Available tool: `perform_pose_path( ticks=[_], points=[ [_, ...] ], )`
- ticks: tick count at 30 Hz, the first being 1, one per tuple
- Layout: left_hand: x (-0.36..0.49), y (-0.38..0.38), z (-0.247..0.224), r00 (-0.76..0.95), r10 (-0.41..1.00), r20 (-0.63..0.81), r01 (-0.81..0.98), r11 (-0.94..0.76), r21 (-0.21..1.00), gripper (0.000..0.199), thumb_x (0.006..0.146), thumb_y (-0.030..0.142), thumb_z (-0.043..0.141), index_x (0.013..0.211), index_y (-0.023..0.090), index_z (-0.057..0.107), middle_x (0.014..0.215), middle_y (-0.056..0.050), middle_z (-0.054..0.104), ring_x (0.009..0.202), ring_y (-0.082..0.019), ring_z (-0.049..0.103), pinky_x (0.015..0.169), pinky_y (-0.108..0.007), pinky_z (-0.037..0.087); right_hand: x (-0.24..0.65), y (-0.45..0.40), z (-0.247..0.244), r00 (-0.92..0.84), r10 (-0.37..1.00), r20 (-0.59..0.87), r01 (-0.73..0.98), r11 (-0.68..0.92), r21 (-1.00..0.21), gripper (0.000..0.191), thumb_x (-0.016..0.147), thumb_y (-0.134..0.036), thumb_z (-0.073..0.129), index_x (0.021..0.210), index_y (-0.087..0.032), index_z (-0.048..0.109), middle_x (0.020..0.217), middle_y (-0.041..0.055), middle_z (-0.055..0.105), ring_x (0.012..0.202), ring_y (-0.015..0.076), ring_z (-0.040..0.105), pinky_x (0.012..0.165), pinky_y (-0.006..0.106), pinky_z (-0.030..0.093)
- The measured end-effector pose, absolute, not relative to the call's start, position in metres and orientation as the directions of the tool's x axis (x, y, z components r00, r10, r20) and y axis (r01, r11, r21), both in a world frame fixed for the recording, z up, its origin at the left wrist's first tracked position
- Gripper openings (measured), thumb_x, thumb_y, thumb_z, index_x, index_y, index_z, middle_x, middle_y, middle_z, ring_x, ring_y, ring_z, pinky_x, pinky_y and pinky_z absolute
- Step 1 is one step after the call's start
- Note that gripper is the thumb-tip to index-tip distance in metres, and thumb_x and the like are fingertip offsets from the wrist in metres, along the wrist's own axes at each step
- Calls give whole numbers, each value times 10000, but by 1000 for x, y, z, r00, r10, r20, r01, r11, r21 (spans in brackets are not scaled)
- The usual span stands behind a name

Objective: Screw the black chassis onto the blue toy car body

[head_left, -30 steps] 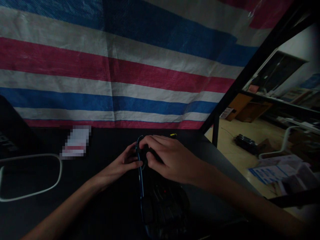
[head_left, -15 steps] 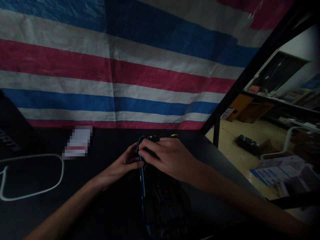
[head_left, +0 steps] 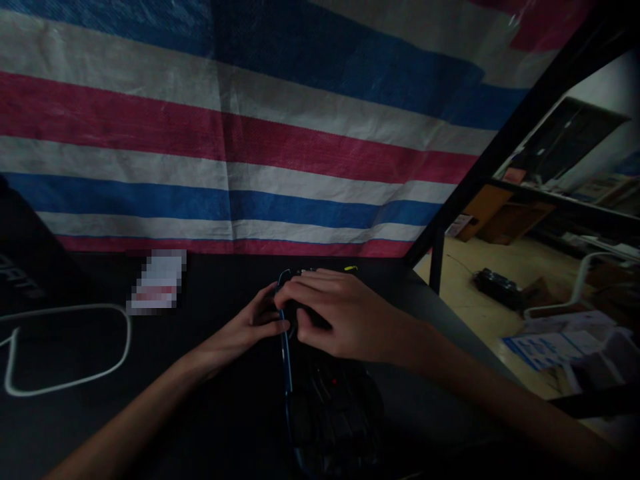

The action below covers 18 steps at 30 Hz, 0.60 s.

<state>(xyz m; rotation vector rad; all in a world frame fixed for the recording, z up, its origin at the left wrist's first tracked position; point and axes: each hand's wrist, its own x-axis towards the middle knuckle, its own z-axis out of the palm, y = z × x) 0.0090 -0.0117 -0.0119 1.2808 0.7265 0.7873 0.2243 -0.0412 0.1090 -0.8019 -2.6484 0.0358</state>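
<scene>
A dark object with a thin blue edge and rounded, wheel-like sides, perhaps a toy car (head_left: 335, 407), lies lengthwise on the black table (head_left: 210, 413). My left hand (head_left: 257, 320) grips its blue edge from the left, thumb and fingers on either side of the rim. Over the far end of the object bends my right hand (head_left: 327, 310), its fingers curled and the thumb apart from them. What the right fingertips touch is hidden in shadow. A small red spot shows on the dark body.
A blurred-out white and red item (head_left: 157, 283) lies at the back left, beside a white looped frame (head_left: 125, 347) and a dark bag (head_left: 30, 253). A small yellow-green item (head_left: 351, 268) is near the back edge. Striped sheeting (head_left: 240, 140) hangs behind.
My right hand has shifted slightly, its thumb now drawn away from the blue edge and its fingers more arched. My left hand keeps its place on the edge. The view has moved a little.
</scene>
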Motion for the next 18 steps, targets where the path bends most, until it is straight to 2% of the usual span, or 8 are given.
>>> perform_pose_path(
  ticks=[4, 7, 9, 13, 15, 18],
  points=[
    [9, -11, -11, 525, 849, -63, -59, 110, 992, 923, 836, 392, 808, 1598, 271, 301, 1619, -144, 431, 1449, -360, 444, 1238, -545, 249, 225, -41, 108, -721, 602, 343, 609, 787, -103, 209, 1033, -293, 435, 1027, -244, 638, 754, -14, 657, 684, 155, 573, 682, 307, 371],
    [10, -11, -11, 546, 837, -41, -87, 106, 991, 938, 840, 376, 800, 1610, 276, 273, 1659, -141, 372, 1452, -363, 442, 1237, -558, 248, 224, -40, 108, -739, 576, 350, 558, 814, -160, 158, 972, -211, 496, 1062, -229, 625, 935, 16, 709, 849, 167, 626, 775, 298, 415],
    [10, -11, -11, 549, 835, -30, -96, 98, 991, 923, 842, 378, 799, 1605, 296, 285, 1671, -127, 358, 1446, -367, 450, 1235, -569, 248, 223, -40, 108, -750, 564, 344, 534, 824, -187, 164, 992, -209, 486, 1079, -230, 623, 977, 23, 714, 888, 162, 637, 800, 288, 424],
    [11, -12, -11, 530, 847, -35, -60, 79, 995, 871, 857, 390, 786, 1590, 310, 323, 1625, -116, 435, 1438, -369, 463, 1230, -563, 255, 222, -40, 109, -723, 620, 303, 601, 782, -166, 221, 1056, -330, 443, 1044, -240, 645, 777, -7, 673, 698, 146, 603, 675, 284, 386],
    [11, -12, -11, 532, 846, -23, -77, 76, 994, 897, 853, 377, 788, 1601, 299, 300, 1632, -125, 422, 1441, -366, 458, 1229, -557, 257, 222, -40, 111, -734, 605, 310, 578, 795, -183, 153, 1004, -255, 494, 1065, -231, 632, 867, 8, 697, 770, 156, 615, 735, 288, 411],
    [12, -12, -10, 539, 842, -21, -104, 92, 990, 938, 833, 358, 802, 1607, 287, 278, 1663, -132, 371, 1435, -359, 465, 1227, -549, 263, 223, -41, 114, -771, 555, 313, 508, 832, -224, 209, 938, -163, 520, 1118, -222, 611, 1037, 32, 709, 925, 165, 631, 859, 296, 426]
  ],
)
